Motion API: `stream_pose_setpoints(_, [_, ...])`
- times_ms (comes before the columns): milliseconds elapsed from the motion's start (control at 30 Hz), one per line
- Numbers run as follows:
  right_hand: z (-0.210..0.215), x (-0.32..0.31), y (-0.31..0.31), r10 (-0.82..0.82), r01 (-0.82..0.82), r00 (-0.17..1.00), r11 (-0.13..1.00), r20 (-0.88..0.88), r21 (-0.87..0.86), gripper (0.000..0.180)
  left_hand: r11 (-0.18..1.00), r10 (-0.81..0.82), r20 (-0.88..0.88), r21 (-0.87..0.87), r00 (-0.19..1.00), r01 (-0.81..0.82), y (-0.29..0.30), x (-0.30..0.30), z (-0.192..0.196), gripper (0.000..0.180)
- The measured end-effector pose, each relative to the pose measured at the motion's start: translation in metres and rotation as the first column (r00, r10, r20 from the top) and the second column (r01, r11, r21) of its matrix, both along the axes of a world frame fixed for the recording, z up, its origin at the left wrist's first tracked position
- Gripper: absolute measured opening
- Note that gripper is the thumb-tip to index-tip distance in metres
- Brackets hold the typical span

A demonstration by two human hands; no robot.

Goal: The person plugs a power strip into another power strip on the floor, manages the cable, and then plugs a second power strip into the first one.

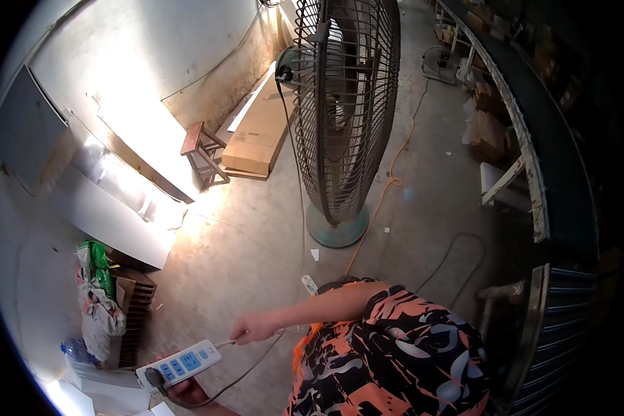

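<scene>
A white power strip (190, 360) with blue sockets is held at the lower left. My left hand (186, 392) is closed around its lower edge from beneath. At the strip's right end, my right hand (251, 327) pinches the white cord (224, 343) where it leaves the strip. A dark plug (155, 378) sits at the strip's left end, and its grey cable (253, 365) loops below and rises to the right. My right arm reaches across from a patterned sleeve; part of my left hand is hidden behind the strip.
A large caged fan (339, 118) stands on a green round base (337, 227). An orange cord (374, 225) trails over the floor. Another white strip (310, 284) lies near my arm. A conveyor (568, 139) lines the right; cardboard (256, 135), a stool (202, 152) and bags (98, 298) stand left.
</scene>
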State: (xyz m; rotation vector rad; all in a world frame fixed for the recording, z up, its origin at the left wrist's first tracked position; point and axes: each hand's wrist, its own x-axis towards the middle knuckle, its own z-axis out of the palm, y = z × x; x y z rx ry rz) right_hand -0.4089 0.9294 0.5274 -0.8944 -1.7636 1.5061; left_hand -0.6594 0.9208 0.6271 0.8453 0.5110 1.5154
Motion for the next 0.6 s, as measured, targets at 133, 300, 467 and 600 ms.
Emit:
stream_pose_setpoints(133, [-0.001,0.003,-0.003,0.023,-0.031,0.996,0.996,0.088,0.086,0.018,0.998,-0.067,-0.024,-0.003,0.997,0.067,-0.001,0.0,-0.002,0.084])
stream_pose_setpoints(300, [0.003,-0.005,-0.002,0.041,-0.044,0.997,0.998,0.072,0.042,0.021,0.997,-0.033,0.028,-0.067,0.999,0.035,-0.019,-0.004,0.013,0.082])
stream_pose_setpoints(467, [0.017,0.027,-0.004,-0.183,0.161,0.978,0.967,0.1,0.196,0.018,0.996,0.07,0.155,-0.074,0.985,-0.059,-0.01,0.025,0.017,0.077])
stream_pose_setpoints(600, [0.036,0.031,-0.006,-0.076,0.051,0.994,0.962,0.084,0.269,0.012,0.999,0.035,0.148,0.032,0.988,-0.04,-0.012,0.018,0.011,0.079])
